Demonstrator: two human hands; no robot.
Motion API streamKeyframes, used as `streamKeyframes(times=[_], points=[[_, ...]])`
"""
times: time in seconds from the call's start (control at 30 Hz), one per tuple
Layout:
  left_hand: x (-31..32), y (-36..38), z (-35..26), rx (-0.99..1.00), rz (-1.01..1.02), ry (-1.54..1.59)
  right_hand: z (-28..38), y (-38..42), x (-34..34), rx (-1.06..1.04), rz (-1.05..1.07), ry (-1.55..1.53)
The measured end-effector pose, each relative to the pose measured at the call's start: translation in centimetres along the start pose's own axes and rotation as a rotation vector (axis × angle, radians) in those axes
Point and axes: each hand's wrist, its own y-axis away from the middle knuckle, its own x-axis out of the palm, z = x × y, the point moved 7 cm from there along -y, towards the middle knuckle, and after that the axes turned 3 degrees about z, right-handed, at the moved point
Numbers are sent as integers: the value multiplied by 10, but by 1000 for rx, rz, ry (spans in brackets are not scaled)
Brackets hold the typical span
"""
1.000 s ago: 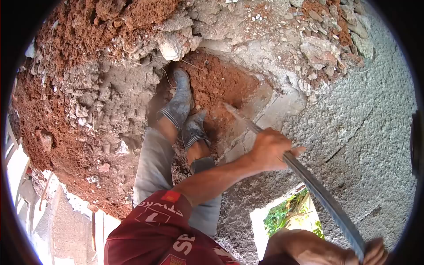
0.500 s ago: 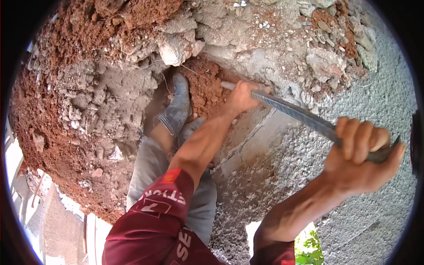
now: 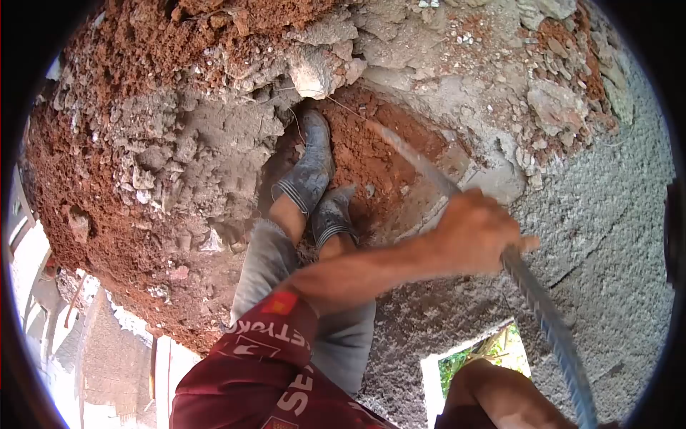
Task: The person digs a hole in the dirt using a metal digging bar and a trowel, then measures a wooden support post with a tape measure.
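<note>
Pulled back from the hole, left hand (image 3: 475,232) fingers clenched round steel bar (image 3: 529,286), right hand unseen

White lettering runs upside down across the dark red shirt sleeve (image 3: 261,336) at the lower middle of the frame; it looks like "ETYKO", though this is uncertain. Lower on the shirt (image 3: 300,393) stand the letters "SE", cut off by folds. A small red patch sits above the lettering, unreadable.
</note>
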Motion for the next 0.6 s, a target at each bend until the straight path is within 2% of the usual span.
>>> streamKeyframes(times=[0.07, 0.1, 0.13, 0.2, 0.23, 0.3, 0.43, 0.5, 0.53, 0.57, 0.6], points=[[-7, -1, 112, 100, -31, -157, -125, 11, -4, 58, -82, 17], [-13, 12, 206, -222, 83, 18, -177, 13, 3, 91, -94, -2], [-15, 17, 250, -263, 326, -262, -211, 12, 16, 142, -88, -18], [-26, 16, 248, -229, 50, -158, -219, -7, 23, 253, 77, -167], [-25, 17, 253, -521, 121, -205, -221, -15, 23, 263, -19, -97], [-28, 13, 242, -591, 111, -228, -218, -19, 29, 289, 52, -78], [-30, 25, 232, -595, 187, -195, -192, 2, 38, 246, 125, -153], [-30, 24, 197, -383, 78, -192, -167, -4, 29, 345, 216, -211], [-25, 24, 168, -464, 167, -187, -152, -11, 14, 344, 208, -212], [-15, 32, 145, -422, 200, -211, -134, -22, -6, 334, 200, -207], [-11, 37, 114, -316, 139, -224, -107, -24, -36, 397, 119, -352]])
